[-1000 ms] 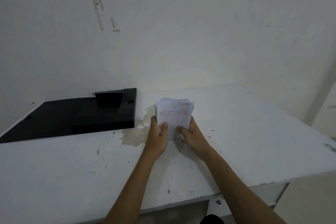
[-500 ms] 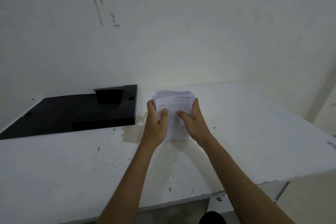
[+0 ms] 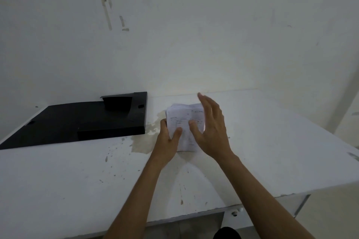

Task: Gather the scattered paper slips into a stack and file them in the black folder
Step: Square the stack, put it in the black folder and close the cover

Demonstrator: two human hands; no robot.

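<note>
A stack of white paper slips (image 3: 185,120) with printed lines stands on its lower edge on the white table (image 3: 272,151), just right of the black folder (image 3: 81,120). My left hand (image 3: 168,141) grips the stack's left side, thumb across its front. My right hand (image 3: 210,132) is beside the stack's right edge with fingers spread and raised; its thumb rests against the front sheet. The folder lies open and flat at the table's back left, with a pocket flap near its far end.
A white wall rises directly behind the table. A yellowish stain (image 3: 147,141) marks the tabletop between the folder and the stack. The table's front edge runs below my forearms, and its right corner drops off at the far right.
My right hand has let go of the stack's right side and opened, fingers lifting. My left hand keeps its grip. The stack stays in about the same spot.
</note>
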